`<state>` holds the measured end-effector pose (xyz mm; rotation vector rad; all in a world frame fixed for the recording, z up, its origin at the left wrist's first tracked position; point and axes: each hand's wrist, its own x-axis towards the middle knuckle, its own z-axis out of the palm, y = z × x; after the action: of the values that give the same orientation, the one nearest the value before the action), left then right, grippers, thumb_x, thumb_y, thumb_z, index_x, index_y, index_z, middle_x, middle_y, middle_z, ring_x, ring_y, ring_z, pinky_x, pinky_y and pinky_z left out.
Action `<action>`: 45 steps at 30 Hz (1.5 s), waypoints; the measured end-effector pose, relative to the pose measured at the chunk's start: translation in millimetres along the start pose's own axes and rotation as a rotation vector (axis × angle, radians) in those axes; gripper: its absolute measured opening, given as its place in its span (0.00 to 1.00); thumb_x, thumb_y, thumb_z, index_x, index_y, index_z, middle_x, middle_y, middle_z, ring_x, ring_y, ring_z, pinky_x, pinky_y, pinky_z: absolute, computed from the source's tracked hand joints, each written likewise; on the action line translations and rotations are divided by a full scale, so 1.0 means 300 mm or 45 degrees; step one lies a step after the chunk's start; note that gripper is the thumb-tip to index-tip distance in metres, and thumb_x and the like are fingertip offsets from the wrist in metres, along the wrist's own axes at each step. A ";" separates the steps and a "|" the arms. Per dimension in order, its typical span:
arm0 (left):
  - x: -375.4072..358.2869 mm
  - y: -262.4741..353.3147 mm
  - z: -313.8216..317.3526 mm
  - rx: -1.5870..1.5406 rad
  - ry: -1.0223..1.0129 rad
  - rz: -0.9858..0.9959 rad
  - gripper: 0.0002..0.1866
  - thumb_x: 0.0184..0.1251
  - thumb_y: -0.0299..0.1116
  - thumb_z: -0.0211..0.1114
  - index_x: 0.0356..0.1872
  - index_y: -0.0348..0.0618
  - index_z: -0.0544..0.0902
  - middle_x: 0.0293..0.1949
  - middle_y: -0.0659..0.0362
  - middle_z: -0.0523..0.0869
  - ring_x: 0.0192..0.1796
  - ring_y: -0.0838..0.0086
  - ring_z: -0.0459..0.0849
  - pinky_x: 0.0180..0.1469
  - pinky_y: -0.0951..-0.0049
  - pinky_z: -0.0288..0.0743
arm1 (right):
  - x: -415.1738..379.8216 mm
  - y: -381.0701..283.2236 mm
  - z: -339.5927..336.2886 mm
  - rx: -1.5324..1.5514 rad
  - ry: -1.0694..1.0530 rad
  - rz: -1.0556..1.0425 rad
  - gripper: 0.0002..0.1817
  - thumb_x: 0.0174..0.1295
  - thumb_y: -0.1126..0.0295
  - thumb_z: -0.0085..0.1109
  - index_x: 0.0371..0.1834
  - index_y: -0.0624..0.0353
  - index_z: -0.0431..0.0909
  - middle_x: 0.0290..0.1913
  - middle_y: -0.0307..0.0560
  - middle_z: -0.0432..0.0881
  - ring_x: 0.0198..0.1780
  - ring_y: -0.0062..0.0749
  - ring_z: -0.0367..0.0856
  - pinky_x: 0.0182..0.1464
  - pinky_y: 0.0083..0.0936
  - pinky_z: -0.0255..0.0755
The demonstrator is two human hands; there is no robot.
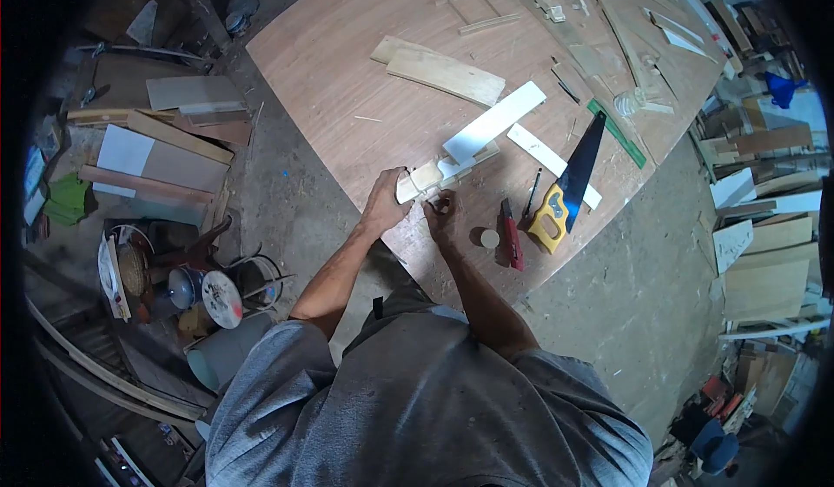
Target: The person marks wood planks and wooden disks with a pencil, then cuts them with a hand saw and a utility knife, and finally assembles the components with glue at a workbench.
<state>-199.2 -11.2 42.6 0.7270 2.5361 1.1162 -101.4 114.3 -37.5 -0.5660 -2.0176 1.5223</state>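
My left hand is closed around the near end of a pale wooden piece at the table's front corner. Close against the same piece, my right hand has its fingers curled in a pinch; what sits between them is too small to tell. A white strip of board lies just beyond, overlapping the wood's far end. To the right of my right hand are a round pale disc, a red utility knife and a dark pencil. A yellow-handled handsaw rests farther right.
Two wooden planks lie farther back on the table. A second white strip passes under the saw, near a green ruler. A small wooden frame and offcuts sit at the back. Buckets stand on the floor at left.
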 end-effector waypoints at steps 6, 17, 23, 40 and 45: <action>0.001 0.018 0.003 -0.015 -0.016 -0.050 0.37 0.46 0.24 0.74 0.63 0.35 0.71 0.57 0.41 0.75 0.61 0.49 0.76 0.65 0.60 0.70 | 0.000 -0.018 0.015 -0.017 0.080 0.023 0.27 0.43 0.74 0.77 0.44 0.56 0.69 0.37 0.45 0.73 0.35 0.32 0.73 0.35 0.31 0.72; 0.001 -0.008 0.033 -0.057 0.042 -0.020 0.38 0.44 0.21 0.74 0.63 0.36 0.72 0.57 0.43 0.75 0.62 0.50 0.75 0.65 0.60 0.70 | -0.009 -0.146 -0.140 -0.495 -0.121 0.196 0.27 0.47 0.72 0.66 0.50 0.59 0.64 0.49 0.59 0.71 0.52 0.58 0.75 0.48 0.49 0.74; -0.009 -0.032 0.007 -0.058 0.034 -0.033 0.36 0.47 0.29 0.77 0.61 0.37 0.73 0.55 0.45 0.76 0.59 0.56 0.77 0.61 0.63 0.72 | -0.017 -0.166 -0.188 -0.605 -0.176 0.267 0.29 0.47 0.70 0.67 0.54 0.56 0.66 0.49 0.58 0.71 0.51 0.60 0.74 0.51 0.49 0.73; 0.041 -0.027 0.007 -0.045 0.018 0.044 0.35 0.47 0.40 0.81 0.59 0.45 0.79 0.66 0.45 0.70 0.69 0.50 0.64 0.69 0.54 0.63 | -0.028 -0.144 -0.262 -0.704 -0.355 0.248 0.32 0.51 0.66 0.69 0.60 0.51 0.67 0.55 0.57 0.68 0.56 0.58 0.72 0.51 0.47 0.75; 0.050 -0.019 0.006 -0.057 -0.008 0.059 0.36 0.44 0.40 0.81 0.59 0.44 0.79 0.65 0.45 0.70 0.68 0.50 0.64 0.69 0.54 0.63 | -0.022 -0.175 -0.268 -0.718 -0.350 0.236 0.33 0.52 0.65 0.68 0.62 0.55 0.66 0.56 0.59 0.68 0.56 0.60 0.72 0.52 0.47 0.74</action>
<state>-212.7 -5.2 36.3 0.7801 2.4928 1.1797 -44.8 154.9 28.9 -0.8130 -2.6972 1.1626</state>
